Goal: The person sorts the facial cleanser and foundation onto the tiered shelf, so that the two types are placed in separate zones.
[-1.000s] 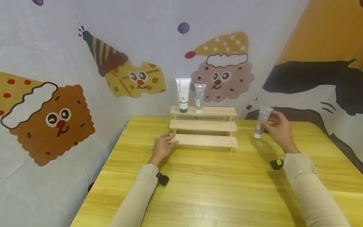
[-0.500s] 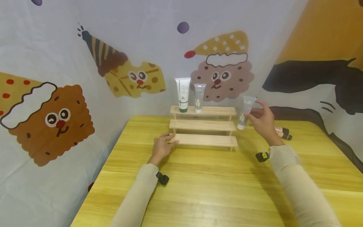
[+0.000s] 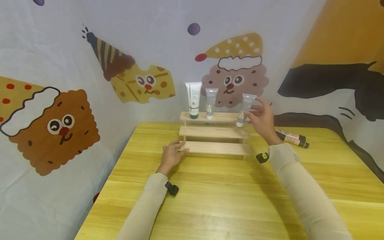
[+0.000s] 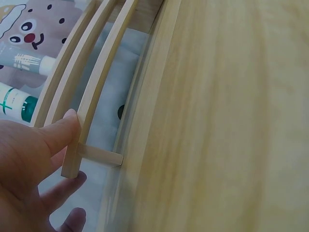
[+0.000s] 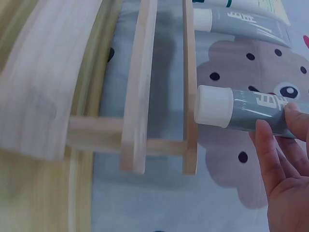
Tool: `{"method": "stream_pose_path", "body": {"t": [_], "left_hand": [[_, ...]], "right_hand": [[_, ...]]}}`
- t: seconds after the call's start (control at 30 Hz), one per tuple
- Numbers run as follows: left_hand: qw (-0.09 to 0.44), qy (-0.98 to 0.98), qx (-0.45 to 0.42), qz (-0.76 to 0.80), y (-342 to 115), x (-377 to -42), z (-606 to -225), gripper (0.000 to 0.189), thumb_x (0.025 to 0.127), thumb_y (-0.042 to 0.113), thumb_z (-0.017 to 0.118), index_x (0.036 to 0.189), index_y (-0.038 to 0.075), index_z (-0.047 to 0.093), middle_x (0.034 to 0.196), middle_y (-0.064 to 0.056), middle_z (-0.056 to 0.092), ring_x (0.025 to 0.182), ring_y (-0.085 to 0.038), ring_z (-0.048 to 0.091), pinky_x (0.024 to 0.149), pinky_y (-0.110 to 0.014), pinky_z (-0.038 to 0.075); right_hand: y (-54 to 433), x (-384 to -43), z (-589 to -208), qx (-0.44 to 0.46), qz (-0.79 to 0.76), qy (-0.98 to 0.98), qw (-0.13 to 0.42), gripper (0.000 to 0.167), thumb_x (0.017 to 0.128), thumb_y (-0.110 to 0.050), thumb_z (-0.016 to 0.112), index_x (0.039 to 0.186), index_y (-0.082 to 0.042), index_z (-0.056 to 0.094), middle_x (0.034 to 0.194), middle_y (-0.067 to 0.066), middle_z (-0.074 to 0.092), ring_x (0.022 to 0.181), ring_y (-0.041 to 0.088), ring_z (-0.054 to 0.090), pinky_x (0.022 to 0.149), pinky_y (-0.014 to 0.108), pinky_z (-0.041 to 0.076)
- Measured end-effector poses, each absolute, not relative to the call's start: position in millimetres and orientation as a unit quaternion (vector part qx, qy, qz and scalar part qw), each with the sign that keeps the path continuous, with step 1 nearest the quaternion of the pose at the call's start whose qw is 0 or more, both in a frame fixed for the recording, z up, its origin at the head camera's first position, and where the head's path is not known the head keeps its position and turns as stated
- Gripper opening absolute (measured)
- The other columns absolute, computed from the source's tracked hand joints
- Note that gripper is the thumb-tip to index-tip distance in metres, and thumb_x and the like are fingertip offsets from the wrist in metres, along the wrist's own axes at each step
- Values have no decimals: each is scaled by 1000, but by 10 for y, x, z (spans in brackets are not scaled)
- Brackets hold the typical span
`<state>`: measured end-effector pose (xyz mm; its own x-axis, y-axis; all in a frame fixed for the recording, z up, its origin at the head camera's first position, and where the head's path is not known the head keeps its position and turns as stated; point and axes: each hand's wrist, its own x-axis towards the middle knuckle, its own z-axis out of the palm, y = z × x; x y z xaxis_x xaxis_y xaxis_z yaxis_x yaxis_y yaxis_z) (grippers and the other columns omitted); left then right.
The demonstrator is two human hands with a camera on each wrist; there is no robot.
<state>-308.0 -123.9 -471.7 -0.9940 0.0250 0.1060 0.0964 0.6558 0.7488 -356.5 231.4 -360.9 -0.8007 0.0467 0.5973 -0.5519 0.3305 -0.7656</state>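
Observation:
A three-step wooden rack (image 3: 214, 132) stands on the table. My left hand (image 3: 171, 156) pinches the left end of its lowest step, thumb above and fingers at the end in the left wrist view. In my right hand (image 3: 262, 118) a grey tube with a white cap (image 3: 246, 106) is pinched, cap down and slightly tilted, near the right end of the top step. The right wrist view has that tube's cap (image 5: 212, 106) close to the top step's edge; whether they touch I cannot tell. A white tube with a green cap (image 3: 194, 100) and another grey tube (image 3: 211, 103) stand upright on the top step.
Two pinkish tubes with black caps (image 3: 292, 138) lie on the yellow wooden table (image 3: 210, 200), right of the rack and partly behind my right wrist. Behind the table hangs a pale cloth (image 3: 144, 40) printed with cartoon snacks.
My right hand has carried the grey tube left and upward, from right of the rack to the top step's right end. The black-capped tubes have come into view. My left hand stays put.

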Motion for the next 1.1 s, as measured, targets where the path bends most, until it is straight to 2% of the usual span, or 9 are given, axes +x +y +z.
{"method": "stream_pose_path", "body": {"t": [0.07,0.3,0.63,0.9,1.1], "left_hand": [[42,-908,-34,-414,-1239,-3078,-4714,48,90,40,72,133,21,65,150,-11,48,129,-41,40,101,-57,41],[45,-908,-34,-415,-1243,-3080,-4702,47,90,40,72,133,21,65,149,-10,48,128,-40,41,101,-55,41],[45,-911,-33,-409,-1239,-3071,-4713,46,90,40,72,132,22,65,149,-11,49,126,-40,43,97,-54,44],[40,-910,-30,-412,-1229,-3083,-4725,47,89,41,72,132,22,65,150,-10,48,124,-37,43,96,-53,44],[40,-909,-28,-414,-1235,-3098,-4724,47,89,40,72,132,23,65,150,-10,47,124,-37,42,96,-52,44]], "right_hand": [[2270,-3617,-3611,164,562,-763,272,65,88,6,71,145,-7,42,117,33,62,85,13,71,57,28,58],[2079,-3781,-3574,156,585,-754,254,66,88,7,69,146,-8,40,119,32,60,87,12,69,58,32,59],[1903,-3919,-3596,129,585,-762,246,70,87,7,70,148,-10,39,121,29,60,94,27,70,60,37,59],[1844,-3988,-3610,156,581,-759,249,68,87,8,69,146,-9,41,120,29,61,98,42,68,61,44,59],[1822,-4014,-3600,155,578,-766,234,67,89,8,67,147,-9,40,123,29,60,102,45,66,63,47,59]]}}
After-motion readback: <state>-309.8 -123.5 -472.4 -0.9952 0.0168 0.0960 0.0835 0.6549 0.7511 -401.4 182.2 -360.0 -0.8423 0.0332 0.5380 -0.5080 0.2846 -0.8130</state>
